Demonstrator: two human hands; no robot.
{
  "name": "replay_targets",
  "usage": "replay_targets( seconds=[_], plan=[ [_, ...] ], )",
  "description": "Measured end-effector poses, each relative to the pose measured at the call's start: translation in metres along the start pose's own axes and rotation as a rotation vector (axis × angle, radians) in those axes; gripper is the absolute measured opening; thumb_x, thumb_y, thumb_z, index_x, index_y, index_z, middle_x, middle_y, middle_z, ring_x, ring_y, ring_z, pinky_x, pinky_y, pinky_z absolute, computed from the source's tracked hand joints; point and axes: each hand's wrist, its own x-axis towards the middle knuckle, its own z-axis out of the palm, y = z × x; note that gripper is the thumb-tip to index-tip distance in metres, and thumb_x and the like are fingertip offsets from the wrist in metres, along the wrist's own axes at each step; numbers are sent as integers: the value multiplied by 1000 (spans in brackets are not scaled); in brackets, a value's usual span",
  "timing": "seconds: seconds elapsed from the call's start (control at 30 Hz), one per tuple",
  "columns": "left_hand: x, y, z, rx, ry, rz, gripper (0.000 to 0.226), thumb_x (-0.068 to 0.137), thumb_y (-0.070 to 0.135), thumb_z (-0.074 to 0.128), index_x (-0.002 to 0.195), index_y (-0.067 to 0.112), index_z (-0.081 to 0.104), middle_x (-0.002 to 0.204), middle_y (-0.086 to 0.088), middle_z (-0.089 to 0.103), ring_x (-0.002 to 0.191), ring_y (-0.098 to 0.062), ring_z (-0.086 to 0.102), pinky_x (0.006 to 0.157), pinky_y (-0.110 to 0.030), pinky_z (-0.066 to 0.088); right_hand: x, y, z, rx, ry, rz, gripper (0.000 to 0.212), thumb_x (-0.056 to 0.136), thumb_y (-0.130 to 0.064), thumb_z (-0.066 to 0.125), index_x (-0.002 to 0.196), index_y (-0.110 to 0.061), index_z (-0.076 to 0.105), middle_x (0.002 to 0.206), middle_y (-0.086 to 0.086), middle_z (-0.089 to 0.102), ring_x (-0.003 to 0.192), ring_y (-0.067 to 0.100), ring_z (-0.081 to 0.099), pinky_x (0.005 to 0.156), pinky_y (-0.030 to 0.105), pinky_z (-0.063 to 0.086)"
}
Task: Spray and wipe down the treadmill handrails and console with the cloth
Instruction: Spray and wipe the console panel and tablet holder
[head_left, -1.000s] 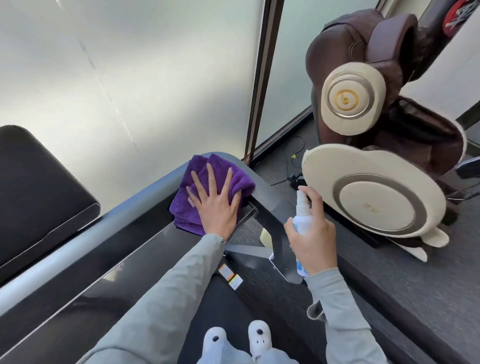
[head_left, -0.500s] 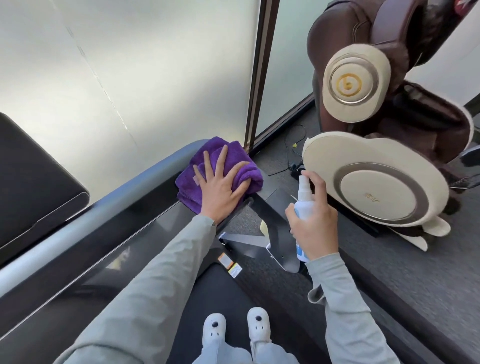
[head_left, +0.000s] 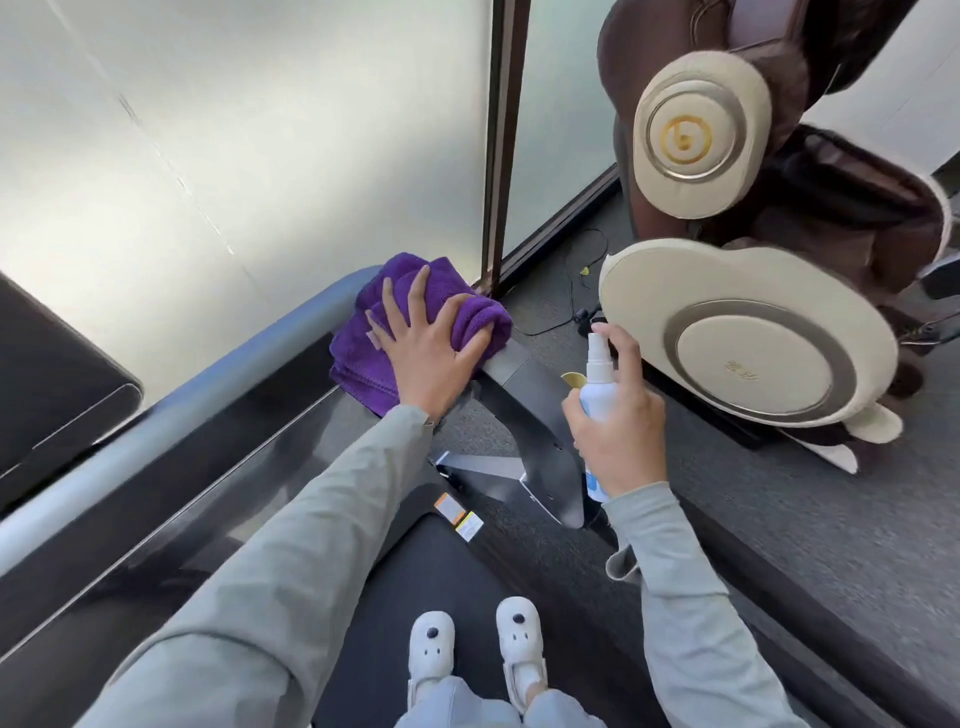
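Pressing the purple cloth (head_left: 415, 322) flat under my left hand (head_left: 428, 358), fingers spread, I keep it on the far corner of the treadmill console (head_left: 249, 467). It looks soft, light and bunchy, so a broad palm should steer it best. Just right of the cloth, my right hand (head_left: 618, 431) wraps the small spray bottle (head_left: 597, 384), likely light and slick; I grip its middle.

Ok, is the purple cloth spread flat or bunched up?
Bunched: the purple cloth lies in thick folds on the console corner under the left hand.
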Motion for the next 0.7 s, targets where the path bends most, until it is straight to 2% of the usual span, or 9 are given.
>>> replay_targets(
  seconds=[0.13,0.2,0.3,0.37,0.43,0.53,0.6,0.7],
  plan=[
    [-38,24,7,-27,-45,86,46,85,56,53,125,34,60,160,1,20,148,-36,-3,109,-70,11,-1,6,-5,-18,-32,-6,65,73,2,65,134,-15,49,100,4,64,75,38,57,78,44,49],
    [-45,32,10,11,-74,116,49,84,58,52,127,35,59,160,0,20,148,-38,-4,110,-70,5,-2,10,-10,-20,-28,-9,65,73,1,65,134,-16,49,96,1,62,74,36,56,77,41,47],
    [-20,25,6,133,-77,127,56,81,65,49,129,37,58,158,-2,24,147,-41,-3,111,-68,-7,-2,18,-20,-8,-11,-10,66,74,1,65,134,-19,48,99,5,65,73,35,54,68,30,34],
    [6,19,-1,170,-73,62,51,83,65,53,126,39,59,157,-1,25,147,-40,-2,110,-70,-7,-3,22,-29,-6,-7,-12,67,74,0,65,132,-26,44,98,6,65,71,35,53,65,29,31],
    [24,21,-4,168,-91,-41,46,82,63,56,121,38,61,157,2,25,147,-39,-2,110,-71,-5,-5,25,-37,-2,14,-16,69,75,0,65,128,-35,38,99,2,66,71,35,54,64,31,34],
    [13,38,0,125,-87,-99,41,80,58,59,113,34,64,157,4,24,148,-37,-4,110,-70,5,-8,29,-47,15,47,-3,71,76,0,66,126,-39,34,106,1,67,74,37,57,66,35,39],
    [-11,50,5,64,-56,-53,38,79,53,64,110,32,65,157,4,26,148,-36,-3,108,-69,15,-9,32,-51,37,56,16,70,77,-1,66,126,-39,34,106,1,67,74,39,58,67,36,39],
    [-53,69,14,-10,-46,21,39,77,53,63,110,34,66,157,4,27,148,-34,-3,105,-70,18,-11,32,-51,44,47,15,67,77,0,66,130,-32,39,106,2,66,75,38,57,68,37,41]
  ],
)
